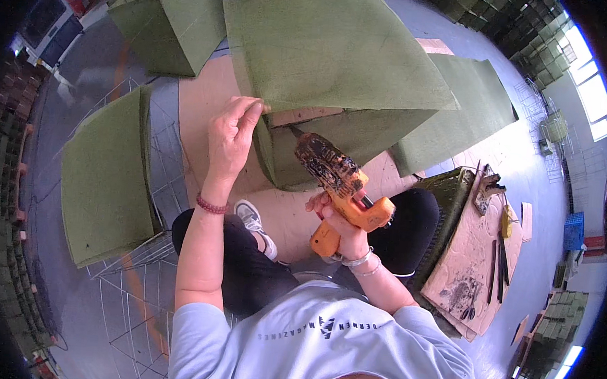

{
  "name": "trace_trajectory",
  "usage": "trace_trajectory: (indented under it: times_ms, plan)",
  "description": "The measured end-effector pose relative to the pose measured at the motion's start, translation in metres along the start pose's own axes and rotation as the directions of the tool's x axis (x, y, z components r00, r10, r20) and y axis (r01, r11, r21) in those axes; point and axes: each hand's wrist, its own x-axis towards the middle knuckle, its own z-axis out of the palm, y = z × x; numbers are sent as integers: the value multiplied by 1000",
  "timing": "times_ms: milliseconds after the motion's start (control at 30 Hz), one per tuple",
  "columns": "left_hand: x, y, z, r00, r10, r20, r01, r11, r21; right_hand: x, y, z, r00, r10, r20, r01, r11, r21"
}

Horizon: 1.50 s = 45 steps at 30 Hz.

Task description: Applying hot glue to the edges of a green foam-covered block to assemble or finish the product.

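Note:
My right hand [339, 229] is wrapped round the handle of an orange glue gun [347, 199]. Dark, glossy residue coats the front of its body, and its narrow nozzle points up and left at the green sheet's edge. Pinched between the fingers of my left hand [232, 134] is the near left corner of a large green mesh-like sheet [338, 50]. This sheet forms the top of a folded, box-like piece, whose lower panel [347, 147] hangs beneath. Between the two layers a gap shows at the nozzle tip. Whether the nozzle touches the sheet I cannot tell.
Brown cardboard [208, 109] lies under the green piece. At left, another green panel [108, 179] leans on a wire frame [129, 311]. A stand to my right bears a stained board [467, 280] with dark sticks and scissors [468, 313]. A green box form [167, 31] stands behind.

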Motion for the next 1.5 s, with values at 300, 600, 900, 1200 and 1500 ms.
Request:
trace_trajectory:
  times_ms: [300,600,900,1200,1500]
  plan:
    - [0,3,3,999,-38,-36,40,998,44,0,-10,-11,994,-63,-89,68,996,60]
    - [1,0,4,999,-29,-41,30,999,26,0,-13,-23,984,-120,-134,125,991,35]
    - [1,-3,3,998,-44,-44,44,999,16,1,-18,-26,973,-179,-147,192,978,82]
    - [1,5,1,995,-100,-28,100,995,24,3,-22,-34,959,-206,-196,225,971,81]
    - [1,6,1,991,-131,-18,132,991,22,3,-24,-42,947,-215,-239,239,968,76]
